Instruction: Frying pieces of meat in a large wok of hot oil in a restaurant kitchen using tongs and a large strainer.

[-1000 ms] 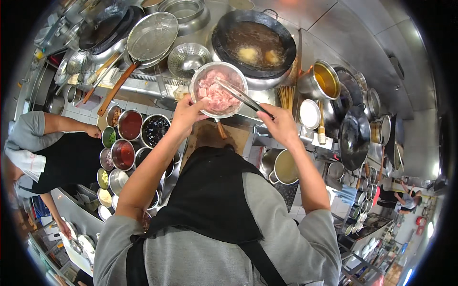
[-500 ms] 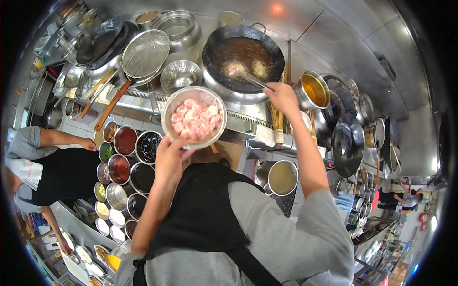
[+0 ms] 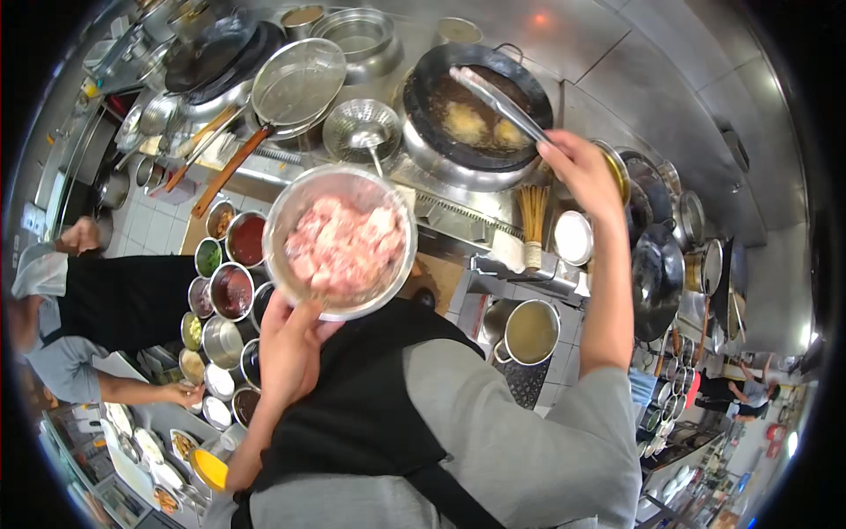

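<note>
My left hand (image 3: 295, 346) grips the near rim of a metal bowl (image 3: 276, 291), the thumb over its edge. Raw pink meat pieces (image 3: 342, 240) fill much of the bowl, held in front of my apron. My right hand (image 3: 583, 172) is closed round metal tongs (image 3: 504, 104). They reach over a black wok (image 3: 421, 104) of brown oil, tips above its far left part. Whether anything sits between the tips I cannot tell. In the oil, pale golden battered-looking pieces (image 3: 464, 122) are frying near the middle and right.
Left of the wok are a perforated ladle (image 3: 349, 113) and a wooden-handled wire strainer (image 3: 298, 81). A bamboo brush (image 3: 532, 220) and white container (image 3: 574, 238) lie right. A pot (image 3: 529, 332) stands beside me. Sauce pots (image 3: 233, 289) and a co-worker (image 3: 115, 300) are at left.
My bowl has come nearer and a little left. The tongs have risen from the frying pieces toward the wok's far left. A co-worker's hand has moved to the containers.
</note>
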Available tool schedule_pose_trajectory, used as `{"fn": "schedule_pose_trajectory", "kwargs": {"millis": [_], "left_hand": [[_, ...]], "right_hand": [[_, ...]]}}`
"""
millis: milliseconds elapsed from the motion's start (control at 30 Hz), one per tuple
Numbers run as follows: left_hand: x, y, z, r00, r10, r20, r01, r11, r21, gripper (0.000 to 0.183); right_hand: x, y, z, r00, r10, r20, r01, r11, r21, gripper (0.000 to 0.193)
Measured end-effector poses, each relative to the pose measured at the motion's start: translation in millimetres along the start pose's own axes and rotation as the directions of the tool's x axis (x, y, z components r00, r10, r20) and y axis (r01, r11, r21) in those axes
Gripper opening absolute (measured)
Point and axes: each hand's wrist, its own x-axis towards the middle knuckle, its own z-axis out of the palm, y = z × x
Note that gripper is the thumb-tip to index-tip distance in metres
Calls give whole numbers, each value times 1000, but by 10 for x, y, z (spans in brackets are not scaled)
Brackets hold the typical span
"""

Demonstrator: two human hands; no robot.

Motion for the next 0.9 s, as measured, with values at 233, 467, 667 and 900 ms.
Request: {"fn": "schedule_pose_trajectory", "kwargs": {"millis": [233,467,667,900], "left_hand": [[1126,-139,74,976,91,198,-145,950,276,28],[1680,-404,78,972,-56,228,15,984,176,21],[1770,-619,265,977,-66,202,50,995,82,20],[1321,-616,337,995,-11,100,8,999,34,27]], "right_hand": [[-969,-436,766,995,-24,98,54,945,-323,35],[-1079,-222,1099,990,-68,-121,33,961,-274,29],[-952,-114,692,995,56,-79,-54,998,27,32],[-89,256,69,978,-171,-119,133,952,-275,33]]}}
